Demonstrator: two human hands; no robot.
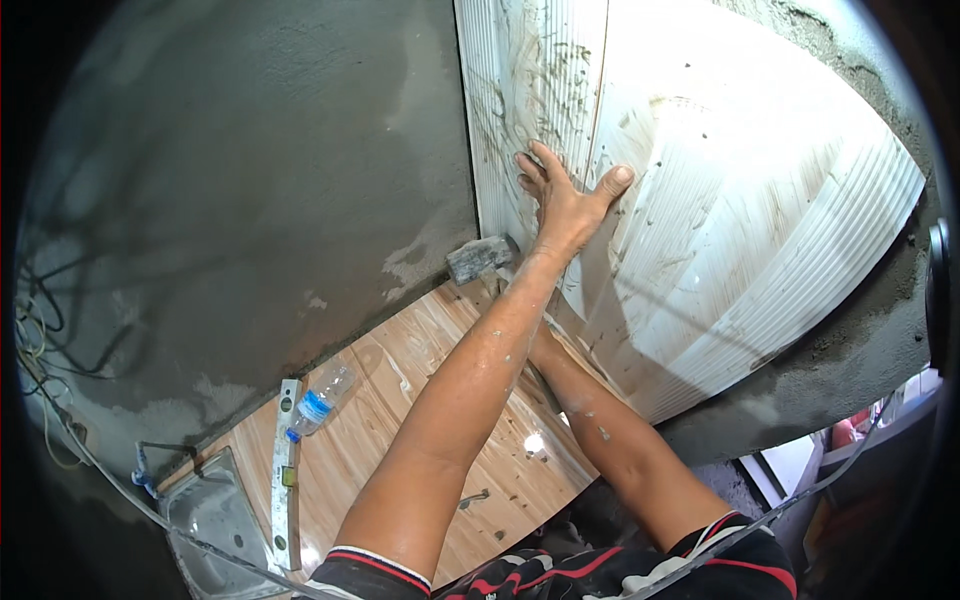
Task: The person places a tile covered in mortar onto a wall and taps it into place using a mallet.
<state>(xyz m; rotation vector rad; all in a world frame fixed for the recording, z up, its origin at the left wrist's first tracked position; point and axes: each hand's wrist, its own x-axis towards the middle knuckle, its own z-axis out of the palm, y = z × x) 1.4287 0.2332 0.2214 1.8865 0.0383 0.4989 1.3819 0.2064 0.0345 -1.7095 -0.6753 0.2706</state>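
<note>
My left hand is spread against the white ribbed wall tiles, thumb and fingers apart, close to a vertical joint. Grey-brown mortar smears mark the tile faces. My right forearm passes beneath the left one, which hides most of the right hand. Just beyond the crossing, a mallet's mortar-caked head shows in the corner by the wall. Its handle runs back behind my left forearm to the right hand, which appears closed around it; the fingers themselves are hidden.
On the wood-patterned countertop lie a spirit level, a clear plastic bottle and mortar crumbs. A metal sink sits at the left end. Grey plastered wall rises behind. A loose cable crosses the foreground.
</note>
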